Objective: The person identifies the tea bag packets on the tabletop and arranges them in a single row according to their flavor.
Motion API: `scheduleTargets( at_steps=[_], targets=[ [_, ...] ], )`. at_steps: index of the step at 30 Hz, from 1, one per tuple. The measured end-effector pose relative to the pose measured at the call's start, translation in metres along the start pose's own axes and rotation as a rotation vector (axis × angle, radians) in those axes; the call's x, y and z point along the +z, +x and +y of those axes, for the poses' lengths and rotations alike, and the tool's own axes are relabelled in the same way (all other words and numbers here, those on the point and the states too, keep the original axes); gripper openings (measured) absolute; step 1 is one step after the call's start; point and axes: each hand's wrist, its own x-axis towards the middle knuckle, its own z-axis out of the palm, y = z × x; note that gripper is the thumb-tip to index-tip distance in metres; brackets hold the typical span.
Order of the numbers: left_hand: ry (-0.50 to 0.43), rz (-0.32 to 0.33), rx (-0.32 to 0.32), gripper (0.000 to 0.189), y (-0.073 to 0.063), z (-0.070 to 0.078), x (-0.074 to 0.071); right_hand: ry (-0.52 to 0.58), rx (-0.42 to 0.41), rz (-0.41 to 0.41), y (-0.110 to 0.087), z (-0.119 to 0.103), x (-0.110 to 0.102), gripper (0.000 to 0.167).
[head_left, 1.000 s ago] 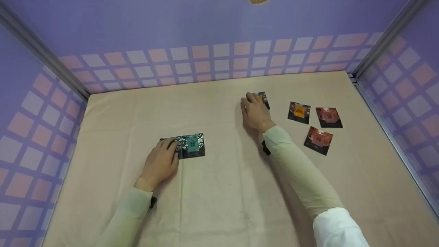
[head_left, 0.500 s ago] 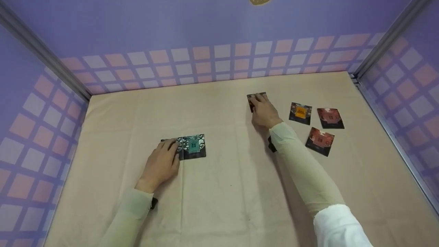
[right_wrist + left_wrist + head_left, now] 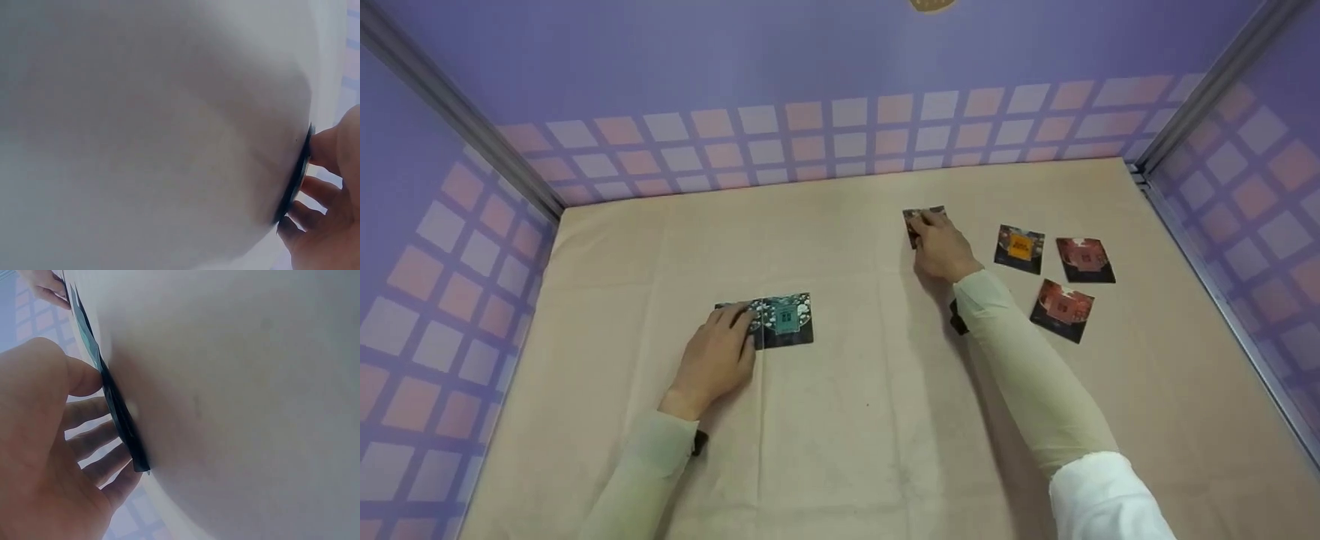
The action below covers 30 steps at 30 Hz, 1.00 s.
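Two flat square packets with teal labels lie edge to edge left of centre in the head view. My left hand [image 3: 712, 364] rests its fingertips on the left packet [image 3: 757, 308] and covers most of it; the right packet [image 3: 787, 319] shows fully. In the left wrist view, thumb and fingertips lie along the dark packet [image 3: 119, 408]. Farther back, my right hand [image 3: 946, 251] presses its fingertips on a dark patterned packet [image 3: 923, 213], whose label is mostly hidden. The right wrist view shows that packet [image 3: 293, 185] edge-on under the fingertips.
Right of my right hand lie a packet with an orange label [image 3: 1020, 248] and two red packets, one behind [image 3: 1085, 260] and one nearer [image 3: 1063, 310]. A cream cloth [image 3: 825, 442] covers the table, with purple checked panels [image 3: 810, 75] around it.
My right hand has shifted right over its packet, covering its orange label. The packet has slid slightly nearer. My left hand and the teal packets have stayed in place.
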Motion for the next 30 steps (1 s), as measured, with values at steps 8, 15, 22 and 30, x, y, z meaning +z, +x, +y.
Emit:
scheduleTargets(
  at_steps=[8, 15, 22, 30],
  targets=[
    [-0.008, -0.01, 0.006, 0.047, 0.003, 0.001, -0.001, -0.032, 0.023, -0.069, -0.01, -0.004, -0.005, 0.057],
    [-0.003, -0.022, -0.008, 0.047, 0.003, 0.001, -0.001, -0.04, 0.019, -0.089, -0.021, -0.01, 0.0, 0.06],
    [-0.02, -0.005, -0.014, 0.046, 0.004, 0.001, -0.001, -0.077, -0.006, -0.086, -0.03, -0.018, 0.002, 0.058],
    [-0.037, 0.003, -0.013, 0.046, 0.002, -0.001, -0.001, -0.101, -0.026, -0.084, -0.046, -0.032, 0.006, 0.055]
  ],
)
